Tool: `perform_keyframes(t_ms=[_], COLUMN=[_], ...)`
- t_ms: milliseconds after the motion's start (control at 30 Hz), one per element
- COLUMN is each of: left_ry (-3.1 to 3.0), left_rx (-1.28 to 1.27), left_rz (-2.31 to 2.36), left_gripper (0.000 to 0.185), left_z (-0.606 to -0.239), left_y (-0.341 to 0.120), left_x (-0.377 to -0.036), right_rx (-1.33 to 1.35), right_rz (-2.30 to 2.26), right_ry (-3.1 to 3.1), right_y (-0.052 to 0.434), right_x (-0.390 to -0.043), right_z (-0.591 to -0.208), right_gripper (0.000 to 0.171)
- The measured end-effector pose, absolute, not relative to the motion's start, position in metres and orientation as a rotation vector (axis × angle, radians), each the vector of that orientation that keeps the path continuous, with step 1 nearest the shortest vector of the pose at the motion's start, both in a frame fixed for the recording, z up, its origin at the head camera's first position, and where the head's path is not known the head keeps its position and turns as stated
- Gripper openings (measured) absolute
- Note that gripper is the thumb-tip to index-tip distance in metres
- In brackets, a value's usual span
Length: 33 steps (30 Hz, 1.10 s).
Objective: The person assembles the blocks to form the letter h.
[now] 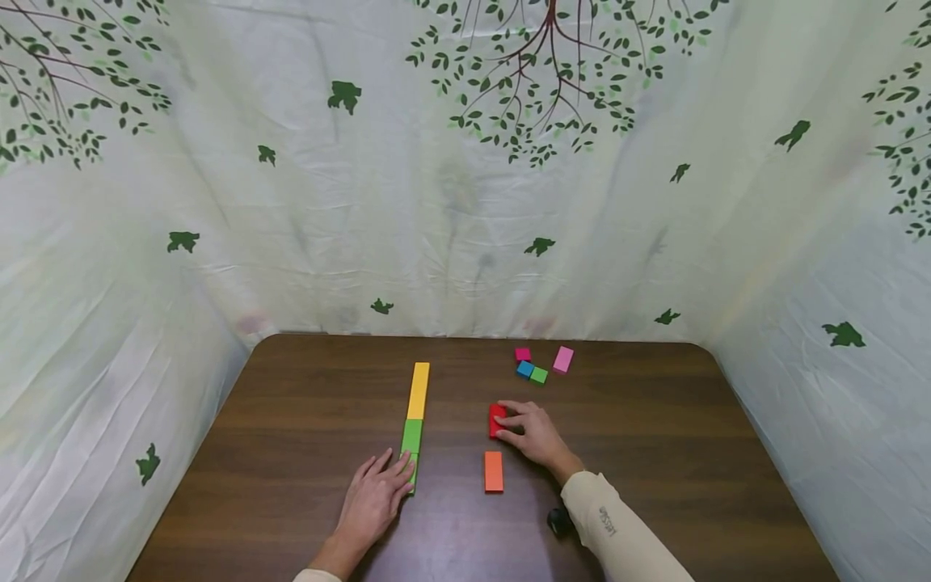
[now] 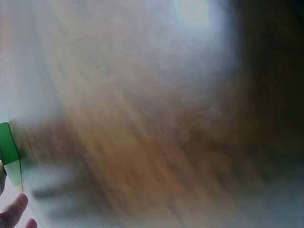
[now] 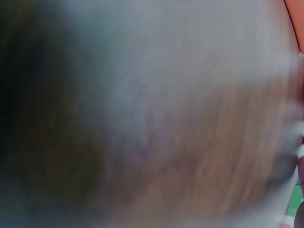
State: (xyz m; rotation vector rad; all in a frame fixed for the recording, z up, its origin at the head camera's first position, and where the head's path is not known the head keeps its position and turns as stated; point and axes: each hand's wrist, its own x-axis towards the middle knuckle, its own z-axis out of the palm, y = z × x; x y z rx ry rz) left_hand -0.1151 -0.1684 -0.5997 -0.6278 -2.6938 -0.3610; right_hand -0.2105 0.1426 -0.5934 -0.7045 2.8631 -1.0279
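In the head view a row of blocks runs away from me: a long yellow block [image 1: 418, 390], a green block [image 1: 411, 435] and a light green block [image 1: 413, 471] at the near end. My left hand [image 1: 389, 481] lies flat with straight fingers resting on the light green block. To the right, my right hand [image 1: 511, 423] curls its fingers and thumb round a red block [image 1: 496, 419] on the table. An orange block [image 1: 494, 471] lies just in front of it. The left wrist view is blurred, showing only the green block [image 2: 7, 149] and fingertips [image 2: 14, 211].
The brown table [image 1: 655, 453] is enclosed by a leaf-printed sheet [image 1: 465, 202]. At the back lie small magenta [image 1: 522, 354], blue [image 1: 524, 369] and green [image 1: 539, 375] blocks and a pink block [image 1: 563, 359]. The right wrist view is a blur.
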Motion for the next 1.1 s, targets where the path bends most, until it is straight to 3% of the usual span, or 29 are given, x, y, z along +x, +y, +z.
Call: perform_keyframes(t_ms=[1100], left_ry=[-2.741], left_rx=[-0.611], left_rz=[-0.365], left_gripper=[0.032], left_z=[-0.598], left_y=[-0.168], left_x=[-0.114], right_rx=[-0.697], right_rz=[-1.054], right_ry=[2.808], right_y=[0.137], right_x=[-0.197], right_z=[-0.591], right_gripper=[0.030])
